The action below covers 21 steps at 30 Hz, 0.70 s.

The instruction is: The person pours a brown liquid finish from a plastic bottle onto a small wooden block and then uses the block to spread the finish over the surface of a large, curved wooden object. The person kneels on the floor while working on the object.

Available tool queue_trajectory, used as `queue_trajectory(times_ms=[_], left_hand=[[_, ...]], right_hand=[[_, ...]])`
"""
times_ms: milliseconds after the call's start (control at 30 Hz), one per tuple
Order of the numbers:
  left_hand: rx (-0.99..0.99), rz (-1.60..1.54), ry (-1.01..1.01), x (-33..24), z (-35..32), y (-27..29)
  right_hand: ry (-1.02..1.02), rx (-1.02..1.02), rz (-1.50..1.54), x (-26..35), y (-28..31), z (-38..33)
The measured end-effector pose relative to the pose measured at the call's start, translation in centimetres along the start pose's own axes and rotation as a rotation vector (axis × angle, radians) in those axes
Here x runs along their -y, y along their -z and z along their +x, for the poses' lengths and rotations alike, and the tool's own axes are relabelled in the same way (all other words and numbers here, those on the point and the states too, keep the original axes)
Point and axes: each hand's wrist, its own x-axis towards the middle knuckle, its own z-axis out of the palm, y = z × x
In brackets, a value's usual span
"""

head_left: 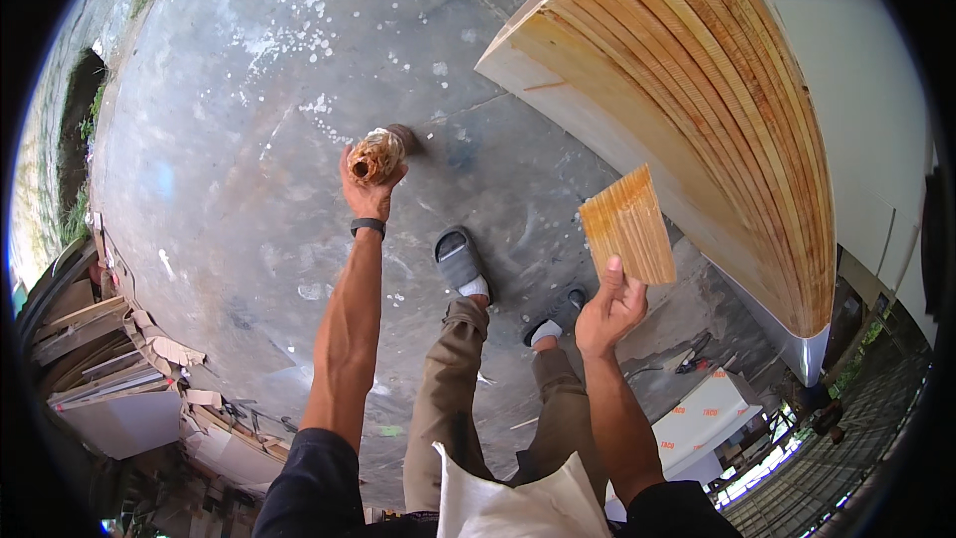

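My left hand [368, 201] is wrapped round a bottle [376, 154] held out over the floor. Brown, crusty residue coats its top, and a dark round opening faces up. Between the thumb and fingers of my right hand [609, 311] is a flat, tan, ridged piece [629, 229], its far edge coated with something amber and glossy. Whether it is wood or card I cannot tell. Just beyond it, to the right, stands a big curved wooden piece [712, 90] with several long strips along its face; the ridged piece appears apart from it.
Grey concrete floor [229, 149] with white spatters lies underfoot, my sandalled feet on it. A white box [702, 418] stands at lower right. Wood offcuts [95, 359] are piled at the left. A large pale panel [846, 100] rises behind the curved piece.
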Motion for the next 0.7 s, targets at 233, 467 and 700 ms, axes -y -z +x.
queue_trajectory(times_ms=[233, 467, 700], left_hand=[[0.045, -0.012, -0.053, 0.9, 0.9, 0.7], [0.132, -0.049, -0.044, 0.0, 0.9, 0.0], [-0.016, -0.056, 0.036, 0.8, -1.1, 1.0]], right_hand=[[-1.152, -0.133, 1.153, -14.2, -19.3, 3.9], [-1.16, -0.396, 1.476, -14.9, -31.2, 8.3], [-1.281, -0.477, 1.499, -11.6, -30.8, 9.0]])
